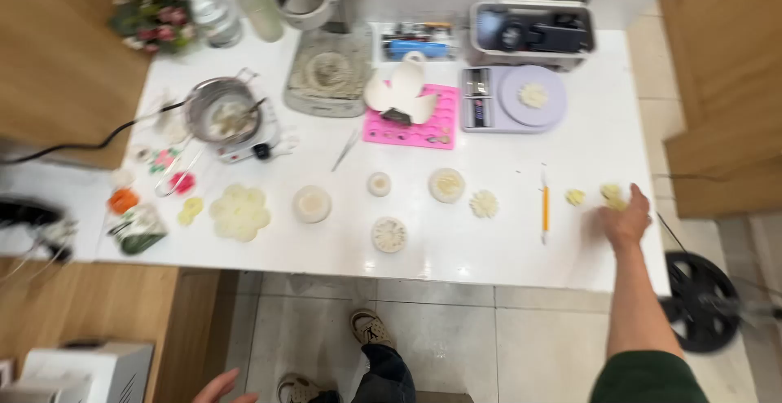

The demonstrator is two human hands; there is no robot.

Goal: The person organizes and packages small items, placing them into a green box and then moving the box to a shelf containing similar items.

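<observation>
A big white table (505,248) fills the middle of the room. Lots of pale flower shapes already sit on it, so much of the making looks done. I think some work is left, because stuff is still in the pot.

Near the back edge stands a grey machine (326,69) with a white bowl on top. Beside it, at the back right, is a box (529,32) with dark things inside. In front of that is a round purple scale (525,97) with one small pale flower on its plate. A silver pot (224,114) sits toward the left edge on a small heater, with pale lumpy stuff in it. A pink mold (419,126) lies in the middle back, with white petals on it.

Along the front edge lie the big pale flower (239,211), some round pale cakes and a yellow stick (545,207).

The right hand (626,220) reaches to the front right corner. Its fingers are curled over a small yellow flower (612,193), just touching it. The left hand (221,387) hangs low by the floor, off the table, fingers spread and holding nothing.
</observation>
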